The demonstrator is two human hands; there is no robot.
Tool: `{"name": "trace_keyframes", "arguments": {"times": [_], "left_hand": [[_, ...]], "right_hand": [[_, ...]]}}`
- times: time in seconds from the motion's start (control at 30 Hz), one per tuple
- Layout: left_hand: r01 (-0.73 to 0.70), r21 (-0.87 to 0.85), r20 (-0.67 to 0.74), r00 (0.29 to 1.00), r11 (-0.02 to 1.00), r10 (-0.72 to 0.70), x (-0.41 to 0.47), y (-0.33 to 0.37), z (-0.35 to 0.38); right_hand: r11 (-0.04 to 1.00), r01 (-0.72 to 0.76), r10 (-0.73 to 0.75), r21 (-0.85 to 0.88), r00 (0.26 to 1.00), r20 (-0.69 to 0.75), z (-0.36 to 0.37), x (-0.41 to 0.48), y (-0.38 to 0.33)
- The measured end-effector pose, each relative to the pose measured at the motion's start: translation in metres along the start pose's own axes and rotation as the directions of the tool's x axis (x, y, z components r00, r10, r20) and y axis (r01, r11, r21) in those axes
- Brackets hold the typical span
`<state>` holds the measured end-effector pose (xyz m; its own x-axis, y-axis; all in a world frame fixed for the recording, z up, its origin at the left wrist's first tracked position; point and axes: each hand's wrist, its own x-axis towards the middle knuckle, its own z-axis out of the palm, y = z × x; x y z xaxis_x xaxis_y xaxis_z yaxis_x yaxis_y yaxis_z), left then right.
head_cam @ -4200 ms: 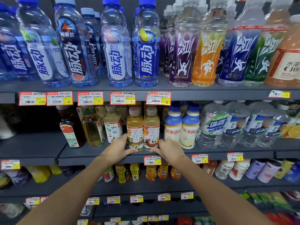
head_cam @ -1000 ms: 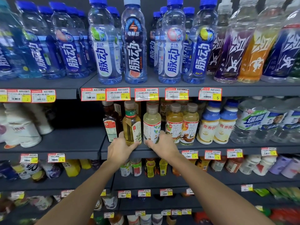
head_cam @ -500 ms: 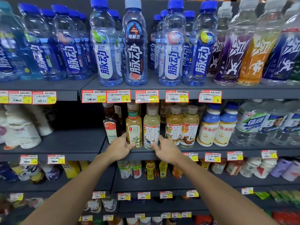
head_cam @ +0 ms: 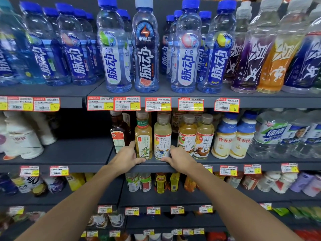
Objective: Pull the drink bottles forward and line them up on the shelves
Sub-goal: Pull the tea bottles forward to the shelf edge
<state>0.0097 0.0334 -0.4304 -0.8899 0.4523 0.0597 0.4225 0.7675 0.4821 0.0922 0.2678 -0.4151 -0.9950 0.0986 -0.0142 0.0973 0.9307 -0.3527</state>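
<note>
Left hand [head_cam: 124, 158], right hand [head_cam: 180, 160] flank amber bottle [head_cam: 143, 140] and pale bottle [head_cam: 162, 141] at shelf lip [head_cam: 154, 167], fingers flat, gripping neither. We'd nudge both bases flush, labels forward.

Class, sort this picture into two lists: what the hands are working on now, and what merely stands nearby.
In hand: left hand, right hand, green-necked tea bottle, pale tea bottle, middle shelf.
Standing by: blue-capped bottles, price tags.
</note>
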Motion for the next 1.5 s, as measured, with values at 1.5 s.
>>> {"name": "trace_keyframes", "arguments": {"times": [1.5], "left_hand": [[-0.004,0.132,0.021,1.0,0.991,0.001,0.002,0.01,0.004]], "right_hand": [[0.999,-0.024,0.026,0.033,0.997,-0.066,0.002,-0.013,0.0]]}}
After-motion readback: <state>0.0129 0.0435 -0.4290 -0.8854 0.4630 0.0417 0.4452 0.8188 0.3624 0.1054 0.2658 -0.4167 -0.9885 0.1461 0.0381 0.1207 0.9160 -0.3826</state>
